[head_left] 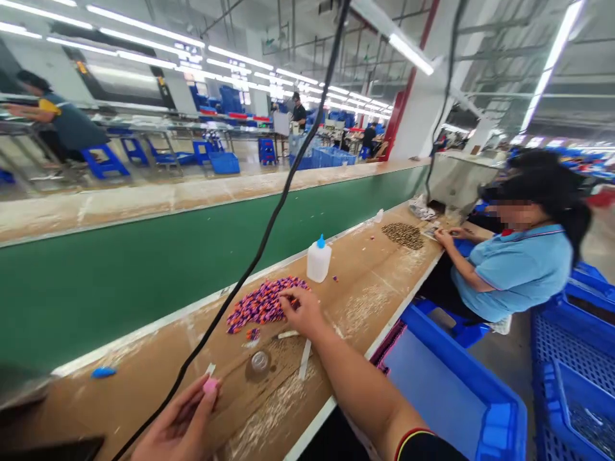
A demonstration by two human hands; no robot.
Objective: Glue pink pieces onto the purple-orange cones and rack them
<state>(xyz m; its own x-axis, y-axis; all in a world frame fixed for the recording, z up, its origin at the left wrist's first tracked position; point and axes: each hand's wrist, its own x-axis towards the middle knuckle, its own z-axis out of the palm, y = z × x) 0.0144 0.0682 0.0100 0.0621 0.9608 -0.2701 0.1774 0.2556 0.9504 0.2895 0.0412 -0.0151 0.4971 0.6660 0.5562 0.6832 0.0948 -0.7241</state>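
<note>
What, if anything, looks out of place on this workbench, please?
A few coloured pieces lie strayed from the main pile, a small blue piece sits alone by the belt, and whitish residue streaks the bench.

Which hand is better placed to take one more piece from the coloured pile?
Probably the right hand: its fingertips touch the near edge of the coloured pile. The left hand is farther back and pinches a small pink piece.
</note>
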